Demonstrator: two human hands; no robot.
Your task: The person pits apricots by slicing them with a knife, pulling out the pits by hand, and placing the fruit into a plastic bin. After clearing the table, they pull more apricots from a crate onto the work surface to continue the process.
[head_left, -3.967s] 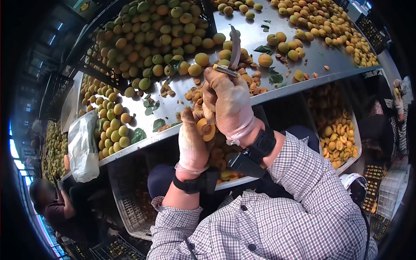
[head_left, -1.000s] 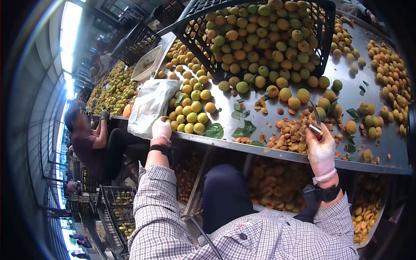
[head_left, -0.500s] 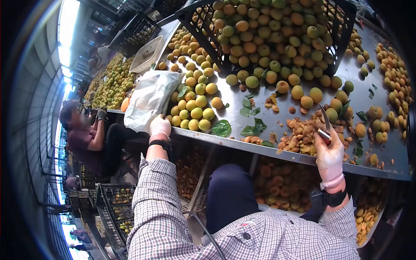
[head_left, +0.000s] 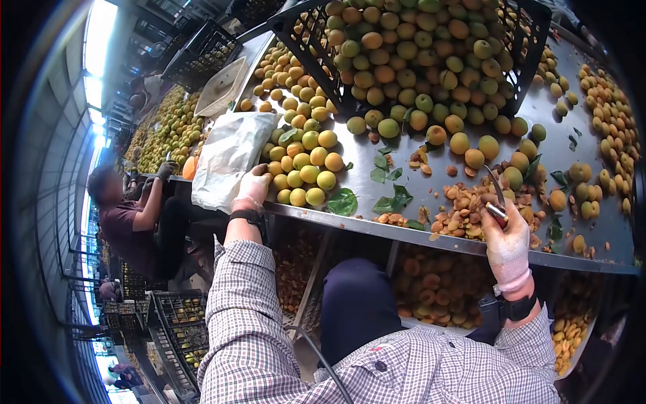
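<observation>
My right hand (head_left: 506,236), in a pale glove, is closed round the handle of a small curved knife (head_left: 497,192). The blade points up and away from me. Right below it lies a heap of cut apricot pieces (head_left: 457,212) at the near edge of the metal table (head_left: 367,151). My left hand (head_left: 251,190), also gloved, is at the left edge of a group of whole yellow-green apricots (head_left: 309,158). Its fingers are partly extended against the nearest fruit; the fingertips are hard to see. Just left of that hand lies a crumpled white bag (head_left: 225,158).
A black crate (head_left: 528,74) spills apricots onto the table's far side. Green leaves (head_left: 343,202) lie scattered about. Below the table edge are containers of halved apricots (head_left: 437,286). A seated co-worker (head_left: 138,215) is at the left; stacked crates (head_left: 178,323) stand behind me.
My left hand has moved up and slightly forward, from the bag's lower corner to the whole apricots. The knife in my right hand has tilted and shifted slightly left.
</observation>
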